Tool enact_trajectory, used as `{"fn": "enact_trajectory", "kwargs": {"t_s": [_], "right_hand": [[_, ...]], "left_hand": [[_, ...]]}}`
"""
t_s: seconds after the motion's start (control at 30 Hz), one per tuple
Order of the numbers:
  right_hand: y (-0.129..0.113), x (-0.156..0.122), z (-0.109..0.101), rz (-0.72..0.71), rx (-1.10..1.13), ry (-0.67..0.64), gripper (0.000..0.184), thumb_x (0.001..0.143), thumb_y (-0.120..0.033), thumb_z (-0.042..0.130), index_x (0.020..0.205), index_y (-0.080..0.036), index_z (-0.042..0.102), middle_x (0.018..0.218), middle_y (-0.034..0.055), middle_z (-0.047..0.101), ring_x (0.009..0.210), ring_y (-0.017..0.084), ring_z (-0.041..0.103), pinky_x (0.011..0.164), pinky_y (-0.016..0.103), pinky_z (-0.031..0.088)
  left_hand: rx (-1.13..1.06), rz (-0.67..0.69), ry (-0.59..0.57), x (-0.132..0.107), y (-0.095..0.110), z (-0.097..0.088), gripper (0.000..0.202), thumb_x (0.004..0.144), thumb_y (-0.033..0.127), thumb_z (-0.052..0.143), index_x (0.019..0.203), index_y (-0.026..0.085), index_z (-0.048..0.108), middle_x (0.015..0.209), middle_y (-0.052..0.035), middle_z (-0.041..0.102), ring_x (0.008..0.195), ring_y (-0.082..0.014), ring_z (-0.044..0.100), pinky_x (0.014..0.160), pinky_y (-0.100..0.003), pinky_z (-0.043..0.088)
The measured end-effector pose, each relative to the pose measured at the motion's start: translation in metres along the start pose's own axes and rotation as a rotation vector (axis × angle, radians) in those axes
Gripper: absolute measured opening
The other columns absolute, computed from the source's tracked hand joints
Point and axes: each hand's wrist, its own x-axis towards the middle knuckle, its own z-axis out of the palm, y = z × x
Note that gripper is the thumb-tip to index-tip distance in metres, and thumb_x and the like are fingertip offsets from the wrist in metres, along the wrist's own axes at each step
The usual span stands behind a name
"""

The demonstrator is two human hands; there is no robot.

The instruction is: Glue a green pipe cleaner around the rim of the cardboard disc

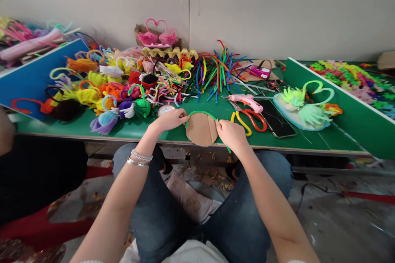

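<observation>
I hold a round brown cardboard disc over the front edge of the green table. A green pipe cleaner curves along the disc's top rim. My left hand pinches the pipe cleaner and the disc at the upper left. My right hand grips the disc's right side, where the green pipe cleaner's end hangs down below it. Bracelets sit on my left wrist.
A pink glue gun, red and yellow scissors and a dark phone lie right of the disc. Loose pipe cleaners and fuzzy swan figures fill the back left. A green swan piece sits on the right. Another person sits at left.
</observation>
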Motion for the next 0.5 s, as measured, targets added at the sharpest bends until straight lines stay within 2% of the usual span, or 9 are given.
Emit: {"fn": "enact_trajectory", "kwargs": {"t_s": [0.23,0.5], "right_hand": [[-0.001,-0.001,0.0,0.02,0.02,-0.006,0.043,0.097,-0.033,0.023,0.091,-0.015,0.063,0.094,0.011,0.071,0.088,0.022,0.067,0.065,0.027,0.042],[-0.002,-0.002,-0.002,0.027,0.03,-0.024,0.04,0.097,-0.032,0.025,0.094,-0.016,0.061,0.095,0.0106,0.07,0.088,0.023,0.067,0.066,0.028,0.042]], "left_hand": [[-0.043,0.019,0.028,-0.001,0.001,0.001,0.033,0.085,0.041,0.042,0.091,0.015,0.06,0.081,-0.0062,0.067,0.071,-0.016,0.059,0.062,-0.025,0.038],[-0.199,-0.024,0.019,0.003,-0.008,0.005,0.029,0.082,0.043,0.046,0.086,0.017,0.058,0.077,-0.0038,0.064,0.068,-0.015,0.057,0.06,-0.025,0.038]]}}
